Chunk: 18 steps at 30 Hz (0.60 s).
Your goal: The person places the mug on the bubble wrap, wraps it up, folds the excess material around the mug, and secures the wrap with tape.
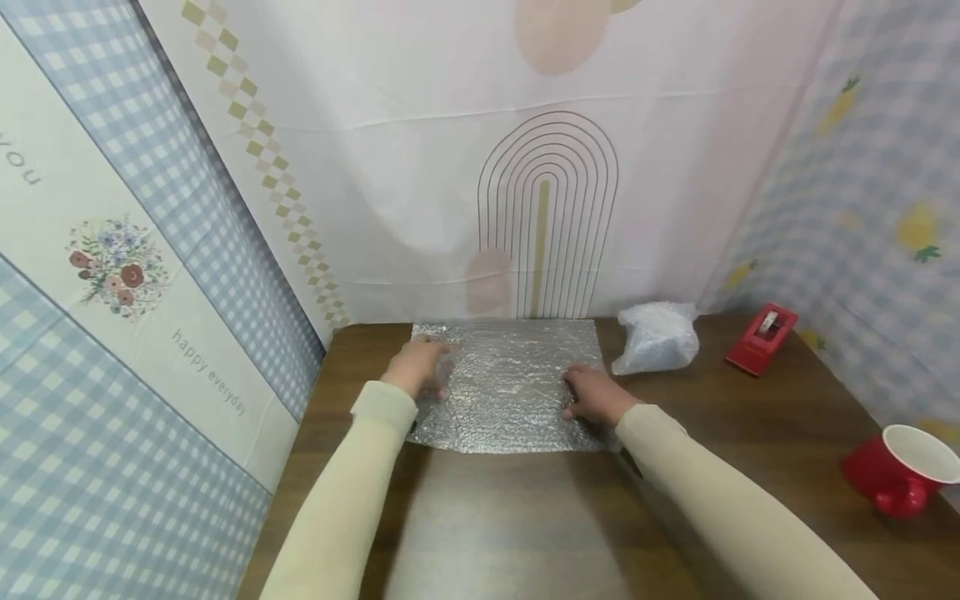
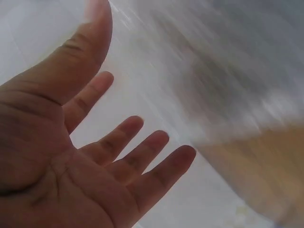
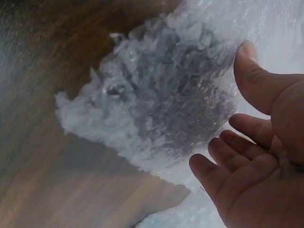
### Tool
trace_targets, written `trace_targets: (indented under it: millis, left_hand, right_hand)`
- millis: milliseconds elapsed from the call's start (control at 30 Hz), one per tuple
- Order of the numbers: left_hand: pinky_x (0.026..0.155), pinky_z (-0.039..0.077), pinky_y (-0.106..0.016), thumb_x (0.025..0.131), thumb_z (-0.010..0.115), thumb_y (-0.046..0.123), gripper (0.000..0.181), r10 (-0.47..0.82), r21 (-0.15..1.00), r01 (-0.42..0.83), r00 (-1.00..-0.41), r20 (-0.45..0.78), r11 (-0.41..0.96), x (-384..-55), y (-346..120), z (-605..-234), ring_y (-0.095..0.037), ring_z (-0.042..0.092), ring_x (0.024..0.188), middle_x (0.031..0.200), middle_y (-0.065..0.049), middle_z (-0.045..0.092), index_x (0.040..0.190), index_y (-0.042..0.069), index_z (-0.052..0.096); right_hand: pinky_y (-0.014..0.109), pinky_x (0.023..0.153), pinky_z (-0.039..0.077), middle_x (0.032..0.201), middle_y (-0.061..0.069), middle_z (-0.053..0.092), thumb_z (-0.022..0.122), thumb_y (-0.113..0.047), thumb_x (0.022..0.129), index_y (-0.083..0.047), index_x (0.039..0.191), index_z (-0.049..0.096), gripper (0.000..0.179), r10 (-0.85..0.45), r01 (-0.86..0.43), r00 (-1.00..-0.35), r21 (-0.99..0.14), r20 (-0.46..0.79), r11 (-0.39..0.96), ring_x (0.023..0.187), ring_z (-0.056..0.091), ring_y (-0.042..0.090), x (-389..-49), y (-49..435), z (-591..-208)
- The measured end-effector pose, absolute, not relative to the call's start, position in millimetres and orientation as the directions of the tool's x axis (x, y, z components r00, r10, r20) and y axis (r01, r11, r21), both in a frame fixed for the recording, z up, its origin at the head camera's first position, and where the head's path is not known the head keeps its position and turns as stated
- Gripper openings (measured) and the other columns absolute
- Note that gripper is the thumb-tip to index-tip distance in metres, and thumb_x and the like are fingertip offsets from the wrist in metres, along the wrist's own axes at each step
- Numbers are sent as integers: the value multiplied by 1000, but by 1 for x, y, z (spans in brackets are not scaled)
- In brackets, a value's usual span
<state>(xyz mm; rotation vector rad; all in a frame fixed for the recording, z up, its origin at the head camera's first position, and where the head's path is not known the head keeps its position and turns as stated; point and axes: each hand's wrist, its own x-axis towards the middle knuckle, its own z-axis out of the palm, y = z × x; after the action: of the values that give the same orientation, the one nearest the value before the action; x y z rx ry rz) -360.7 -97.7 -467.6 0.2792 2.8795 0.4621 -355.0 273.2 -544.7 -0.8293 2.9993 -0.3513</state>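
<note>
Silvery, translucent bubble-wrap sheet (image 1: 510, 392) lies spread on the brown wooden worktop (image 1: 510, 517), between the two hands. I read the step in hand as positioning and flattening this sheet. Left hand (image 1: 416, 367): fingers extended and parted over the sheet's left side, holding nothing. Right hand (image 1: 592, 396): fingers relaxed near its right edge, gripping nothing; I cannot confirm contact. A crumpled bubble-wrap bundle (image 1: 660, 337) sits just beside the sheet, to the right. My judgement: the next move calls for light, even pressure on both sides.
</note>
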Motion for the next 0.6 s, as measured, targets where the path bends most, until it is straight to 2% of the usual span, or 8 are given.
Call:
trace_targets:
  millis: [133, 267, 400, 533, 600]
  left_hand:
    - [119, 56, -70, 79, 106, 21, 99, 207, 273, 152, -960, -187, 950, -372, -125, -477, -55, 52, 156, 175, -28, 45, 166, 14, 59]
    - [122, 52, -73, 81, 105, 22, 104, 217, 283, 153, -953, -212, 947, -374, -132, -479, -56, 48, 160, 179, -28, 41, 170, 16, 52]
    - [128, 47, -72, 85, 101, 22, 105, 227, 300, 157, -950, -215, 941, -372, -131, -475, -54, 42, 165, 184, -24, 35, 174, 18, 46]
    - [132, 43, -71, 80, 104, 25, 109, 288, 327, 220, -941, -178, 919, -401, -137, -520, -51, 43, 166, 184, -21, 38, 173, 22, 48]
    - [134, 41, -70, 76, 106, 26, 112, 335, 341, 266, -928, -164, 902, -416, -138, -549, -50, 42, 167, 184, -20, 39, 173, 26, 49]
  right_hand:
    - [66, 121, 54, 148, 39, 66, 94, -23, 91, 14, 139, 66, 67, -469, -454, -883, -227, -16, 862, 141, 63, 57, -335, 263, -509]
    - [64, 129, 48, 154, 43, 60, 92, -16, 93, 18, 143, 61, 68, -413, -384, -906, -233, -91, 893, 149, 57, 60, -325, 261, -485]
    - [69, 125, 49, 153, 43, 61, 92, -15, 92, 18, 142, 62, 68, -407, -380, -909, -227, -86, 897, 147, 58, 60, -329, 266, -487]
    - [69, 124, 49, 148, 43, 64, 93, -13, 90, 18, 138, 63, 65, -406, -376, -910, -237, -90, 896, 143, 60, 60, -326, 265, -489]
    - [65, 127, 49, 147, 43, 64, 93, -11, 90, 18, 137, 63, 63, -405, -372, -908, -236, -108, 898, 143, 61, 61, -324, 262, -488]
